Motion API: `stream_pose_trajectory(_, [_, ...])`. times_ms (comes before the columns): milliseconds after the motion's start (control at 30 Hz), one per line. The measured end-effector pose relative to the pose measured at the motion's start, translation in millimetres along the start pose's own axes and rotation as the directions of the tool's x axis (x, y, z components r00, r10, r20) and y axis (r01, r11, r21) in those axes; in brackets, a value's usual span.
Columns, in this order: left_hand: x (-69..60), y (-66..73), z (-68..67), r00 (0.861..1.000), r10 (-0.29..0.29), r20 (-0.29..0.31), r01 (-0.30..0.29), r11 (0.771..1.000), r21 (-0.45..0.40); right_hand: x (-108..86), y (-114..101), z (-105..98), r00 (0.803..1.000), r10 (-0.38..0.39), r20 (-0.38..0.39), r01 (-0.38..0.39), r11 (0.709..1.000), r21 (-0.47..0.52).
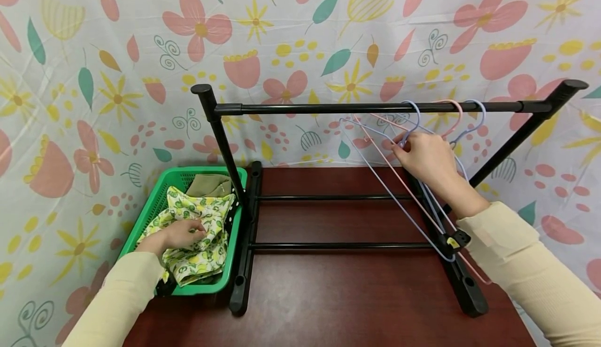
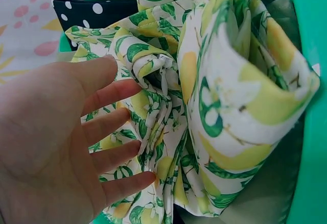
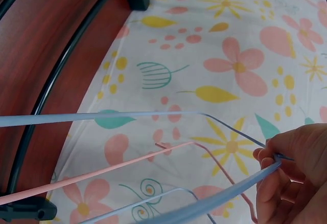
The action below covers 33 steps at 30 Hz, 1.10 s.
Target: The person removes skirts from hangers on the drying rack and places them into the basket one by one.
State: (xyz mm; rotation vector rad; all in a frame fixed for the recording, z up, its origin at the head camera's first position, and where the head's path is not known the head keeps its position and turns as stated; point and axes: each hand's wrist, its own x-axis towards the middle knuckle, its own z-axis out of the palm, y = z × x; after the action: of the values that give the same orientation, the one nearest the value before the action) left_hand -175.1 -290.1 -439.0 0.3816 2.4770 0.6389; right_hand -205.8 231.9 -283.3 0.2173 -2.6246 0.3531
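With the thumb and fingers of my right hand (image 1: 429, 159), I pinch a light blue clothes hanger (image 1: 417, 109) just below its hook, which is over the rack's black top bar (image 1: 319, 109). A pink hanger (image 1: 459, 116) and another blue hanger (image 1: 482, 113) hang to its right. My left hand (image 1: 183, 234) is over the green basket (image 1: 150, 201). Its fingers, slightly spread and nearly straight in the left wrist view, touch a white lemon-print garment (image 2: 240, 132) with green leaves. That garment lies folded and bunched in the basket.
Olive cloth (image 1: 209, 185) and black polka-dot cloth (image 2: 102, 10) also lie in the basket. The rack's left foot (image 1: 240, 284) stands beside the basket. Two lower bars (image 1: 343, 246) cross above the dark red-brown table (image 1: 328, 300). Behind hangs a floral curtain (image 1: 281, 23).
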Motion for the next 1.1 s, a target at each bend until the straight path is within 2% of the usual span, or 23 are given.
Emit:
stream_pose_trajectory(300, [-2.1,6.2,1.4,0.999,-0.008,-0.050,0.011,0.997,0.074,-1.3,1.1,-1.0,0.999,0.032,0.020,-0.032,0.999,0.001])
stream_pose_trajectory(467, [-5.8,11.7,-4.2,1.000,0.012,-0.027,-0.009,0.995,0.098,-3.4,1.0,-1.3,0.999,0.040,0.031,-0.040,0.999,-0.003])
stream_pose_trajectory(633, [-12.4,17.2,-12.1,1.000,-0.005,0.003,0.005,0.995,0.102,-5.2,1.5,-0.9,0.999,0.022,0.028,-0.021,0.999,-0.025])
stream_pose_trajectory(700, [-16.1,20.2,-15.0,1.000,-0.005,-0.004,0.005,0.995,0.100,-5.5,1.7,-0.6,1.000,0.016,0.021,-0.015,0.999,-0.034])
stream_pose_trajectory(900, [-23.6,29.6,-21.3,0.992,0.074,-0.103,-0.060,0.989,0.138,-8.9,1.5,-3.0,0.999,-0.015,0.035,0.016,0.999,-0.035])
stream_pose_trajectory(1100, [-35.2,46.0,-30.4,0.966,0.155,-0.206,-0.106,0.968,0.229,-16.4,5.1,-12.1,0.993,-0.063,0.096,0.064,0.998,-0.014])
